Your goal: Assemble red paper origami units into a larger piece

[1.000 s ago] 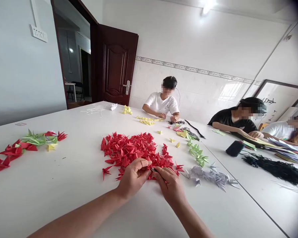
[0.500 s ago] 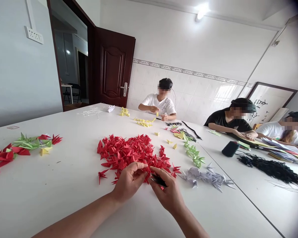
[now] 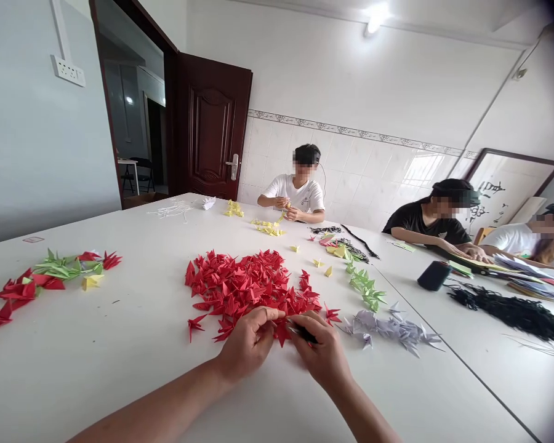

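Observation:
My left hand [image 3: 249,341] is closed, its thumb and forefinger pinching a red paper crane [image 3: 282,333] just in front of a heap of red paper cranes [image 3: 240,280]. My right hand [image 3: 321,351] is curled round a small dark tool with a pale metal tip [image 3: 306,333]; its kind is mostly hidden by the fingers. The tool's tip meets the crane, and both hands nearly touch there. Beside my right hand lie a loose red crane [image 3: 332,314] and a pile of white paper cranes [image 3: 392,329].
On the white table [image 3: 143,357] lie a mixed-colour crane string [image 3: 50,277] at left, green cranes [image 3: 364,284], a black thread spool [image 3: 434,275] and black cords [image 3: 508,311] at right. A person [image 3: 300,191] opposite handles yellow cranes; two more people sit at right.
The view has shifted slightly, so most things sit a little further right. My hands stay together at the red crane, with small finger movements. The person opposite has brought both hands together.

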Available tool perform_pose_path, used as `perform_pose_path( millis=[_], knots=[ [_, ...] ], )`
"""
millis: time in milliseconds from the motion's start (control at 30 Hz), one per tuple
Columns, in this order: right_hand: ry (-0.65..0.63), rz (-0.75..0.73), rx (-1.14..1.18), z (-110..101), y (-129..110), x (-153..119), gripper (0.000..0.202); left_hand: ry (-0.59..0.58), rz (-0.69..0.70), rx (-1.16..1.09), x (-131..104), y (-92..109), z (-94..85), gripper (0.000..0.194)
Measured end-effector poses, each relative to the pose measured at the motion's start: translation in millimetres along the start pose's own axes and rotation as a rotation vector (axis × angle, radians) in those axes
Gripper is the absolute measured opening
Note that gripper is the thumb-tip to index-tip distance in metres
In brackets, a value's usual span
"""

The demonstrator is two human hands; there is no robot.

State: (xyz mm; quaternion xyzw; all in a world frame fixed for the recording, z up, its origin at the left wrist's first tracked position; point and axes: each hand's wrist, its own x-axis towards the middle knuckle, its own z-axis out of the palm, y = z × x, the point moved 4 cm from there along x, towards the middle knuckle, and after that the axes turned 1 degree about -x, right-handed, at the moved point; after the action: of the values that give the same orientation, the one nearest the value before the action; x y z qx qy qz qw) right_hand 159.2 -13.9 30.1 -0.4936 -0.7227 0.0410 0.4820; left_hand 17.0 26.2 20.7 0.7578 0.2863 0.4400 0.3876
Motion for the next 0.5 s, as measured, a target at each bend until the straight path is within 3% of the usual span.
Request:
perform_pose_path(
  millis=[500],
  knots=[
    [0.052, -0.009, -0.034, -6.3, -1.1, 1.5, 0.022, 0.044, 0.047, 0.054, 2.7, 0.9, -4.8, 0.022]
  ],
)
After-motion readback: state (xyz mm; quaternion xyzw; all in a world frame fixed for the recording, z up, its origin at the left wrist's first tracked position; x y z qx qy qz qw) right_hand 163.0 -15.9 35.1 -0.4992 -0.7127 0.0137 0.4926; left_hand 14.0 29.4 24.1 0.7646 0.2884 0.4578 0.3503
